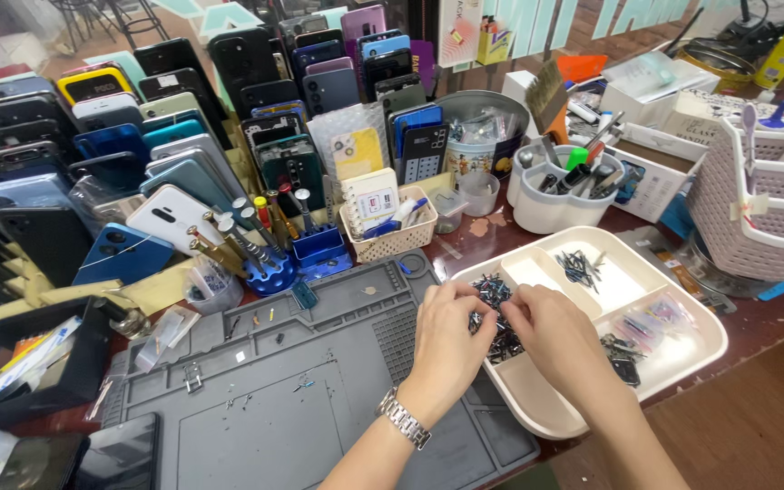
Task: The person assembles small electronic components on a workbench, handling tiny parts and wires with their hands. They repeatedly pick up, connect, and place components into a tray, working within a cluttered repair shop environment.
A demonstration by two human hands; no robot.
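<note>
pinching small dark parts (501, 338) in cream tray (682, 358), both hands (501, 331); parts' axes unclear.

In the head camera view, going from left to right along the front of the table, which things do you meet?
Black tray → grey work mat → left hand → right hand → cream divided tray.

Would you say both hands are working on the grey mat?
No, the left hand and right hand pick at small dark parts in the tray.
</note>
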